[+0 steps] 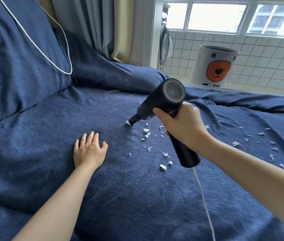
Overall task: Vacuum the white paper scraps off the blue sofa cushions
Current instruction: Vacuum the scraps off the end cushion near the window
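Your right hand (184, 126) is wrapped around the smooth black pistol-shaped vacuum (162, 101), narrow nozzle touching a fluffy white scrap (128, 122) on the nubby blue cushion (120, 188). More shredded scraps sit just right of it. Left hand (89, 150) lies flat, fingers slightly spread; tiled wall (259, 66) behind.

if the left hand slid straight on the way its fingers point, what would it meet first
Probably nothing soon: the left hand lies flat on the blue sofa seat, fingers pointing toward the back cushion. Bare fabric lies ahead, so the cushion comes first, though depth is uncertain.
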Motion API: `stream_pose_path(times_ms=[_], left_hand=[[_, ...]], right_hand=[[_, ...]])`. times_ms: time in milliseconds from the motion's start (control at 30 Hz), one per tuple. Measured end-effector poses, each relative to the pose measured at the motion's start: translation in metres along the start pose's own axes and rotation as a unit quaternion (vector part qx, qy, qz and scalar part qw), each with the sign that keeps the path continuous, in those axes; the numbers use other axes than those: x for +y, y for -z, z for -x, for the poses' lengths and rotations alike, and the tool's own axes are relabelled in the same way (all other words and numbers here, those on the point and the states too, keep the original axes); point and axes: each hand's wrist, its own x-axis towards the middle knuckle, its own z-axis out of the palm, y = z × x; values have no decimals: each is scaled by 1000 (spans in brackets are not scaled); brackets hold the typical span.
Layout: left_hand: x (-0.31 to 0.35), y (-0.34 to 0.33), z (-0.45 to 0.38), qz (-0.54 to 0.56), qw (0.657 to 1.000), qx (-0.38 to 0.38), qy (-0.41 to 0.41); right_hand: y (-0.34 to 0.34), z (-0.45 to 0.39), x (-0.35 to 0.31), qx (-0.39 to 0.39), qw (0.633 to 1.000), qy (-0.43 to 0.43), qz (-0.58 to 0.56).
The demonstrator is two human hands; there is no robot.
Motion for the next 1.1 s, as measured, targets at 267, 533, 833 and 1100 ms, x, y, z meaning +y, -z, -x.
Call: stream_pose_path(times_ms=[267,533,833,1100], left_hand=[[44,10,26,35,994,-55,90],[61,10,46,32,993,-57,102],[52,13,47,42,995,-70,55],[49,16,51,54,996,-72,30]], right_hand=[[-3,33,13,11,997,-44,-70],[14,68,35,35,993,-75,-79],[45,82,71,72,994,-66,-47],[32,69,77,83,992,-70,-66]])
